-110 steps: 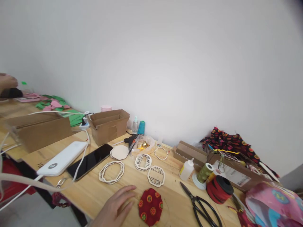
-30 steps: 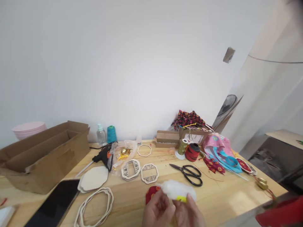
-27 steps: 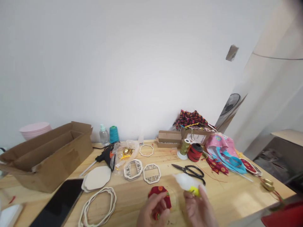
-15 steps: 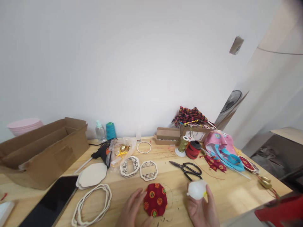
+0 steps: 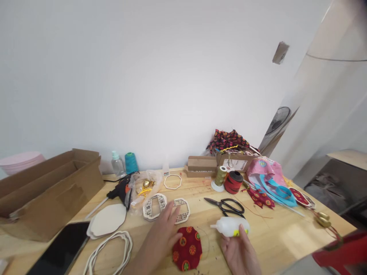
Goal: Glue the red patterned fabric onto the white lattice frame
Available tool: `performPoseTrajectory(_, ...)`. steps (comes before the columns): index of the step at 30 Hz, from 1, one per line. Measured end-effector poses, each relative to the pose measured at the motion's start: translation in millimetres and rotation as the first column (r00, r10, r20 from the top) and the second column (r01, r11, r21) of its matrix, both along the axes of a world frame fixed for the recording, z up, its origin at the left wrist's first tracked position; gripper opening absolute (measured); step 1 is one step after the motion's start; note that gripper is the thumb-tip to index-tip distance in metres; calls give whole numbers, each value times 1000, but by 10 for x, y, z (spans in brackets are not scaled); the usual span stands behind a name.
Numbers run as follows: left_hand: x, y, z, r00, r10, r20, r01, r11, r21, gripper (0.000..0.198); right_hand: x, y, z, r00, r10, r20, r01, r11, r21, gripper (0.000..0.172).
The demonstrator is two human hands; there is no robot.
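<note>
In my right hand (image 5: 241,252) lies a white squeeze bottle (image 5: 231,226) with a narrow nozzle pointing left and a yellow label partly under my thumb. My left hand (image 5: 163,229) is open, its fingers stretched over the near-left part of a cut-out lattice frame (image 5: 185,210); whether they touch it I cannot tell. A second lattice frame (image 5: 151,208) lies just left of those fingers. Below my left hand, between both hands, is a dark red patterned fabric piece (image 5: 187,248) with a scalloped outline, flat on the table. Black-handled scissors (image 5: 229,206) lie beyond the bottle.
Thread spools (image 5: 233,182), a small cardboard box (image 5: 202,166) and fabric scraps (image 5: 263,172) stand at the back right. On the left are a long cardboard box (image 5: 57,198), a glue gun (image 5: 120,191), pale blank plates (image 5: 109,219), thin ring frames (image 5: 110,252) and a phone (image 5: 61,248).
My left hand has moved forward from beside the red fabric piece to the lattice frame. The bottle in my right hand has turned from end-on to sideways, nozzle to the left.
</note>
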State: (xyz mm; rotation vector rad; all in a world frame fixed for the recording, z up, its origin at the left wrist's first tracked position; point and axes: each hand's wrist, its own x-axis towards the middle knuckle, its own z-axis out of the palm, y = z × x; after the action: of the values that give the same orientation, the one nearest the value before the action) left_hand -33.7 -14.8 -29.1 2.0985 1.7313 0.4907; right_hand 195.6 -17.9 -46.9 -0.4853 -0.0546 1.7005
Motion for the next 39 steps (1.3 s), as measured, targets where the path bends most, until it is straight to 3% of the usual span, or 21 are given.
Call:
performPoseTrajectory(4,-30,339,8,998,-32,45,33,999,-20,77,25,16,-13,1000,19,-4,-19,1000,7,26)
performPoseTrajectory(7,-50,444,-72,994,-39,105,40,999,-7,73,44,29,-40,998,68,3,-68,997,23,27)
performPoseTrajectory(13,-71,373,-49,945,34,324,-56,997,57,72,42,60,-86,997,81,4,-81,996,39,26)
performPoseTrajectory(17,-79,306,81,830,104,548,-150,988,39,67,87,69,-128,991,131,-17,-130,991,39,29)
performPoseTrajectory(18,-87,296,108,751,94,654,-137,990,15,62,96,77,-134,988,154,-30,-153,988,28,30)
performPoseTrajectory(19,-99,290,129,620,75,781,-98,995,-18,58,95,91,-134,982,185,-49,-184,983,14,31)
performPoseTrajectory(21,-130,283,148,133,91,987,81,991,-102,60,50,139,-104,959,255,-124,-259,966,-16,32)
performPoseTrajectory(22,-147,281,149,-100,138,985,189,975,-118,61,-1,175,-72,938,296,-183,-305,952,-23,32)
performPoseTrajectory(23,-163,278,147,-263,195,945,288,951,-116,61,-69,217,-28,908,336,-249,-352,936,-22,32)
performPoseTrajectory(25,-184,263,140,-378,266,887,422,902,-91,65,-243,315,85,828,418,-373,-454,891,-9,35)
performPoseTrajectory(28,-184,209,143,-398,282,873,523,852,-37,70,-520,475,250,727,503,-468,-586,810,-40,32)
performPoseTrajectory(30,-168,162,155,-397,272,877,547,837,-12,70,-658,577,303,713,508,-483,-601,797,-49,27)
performPoseTrajectory(39,-62,79,272,-402,285,870,554,832,-17,61,-769,765,217,778,436,-452,-514,856,-59,25)
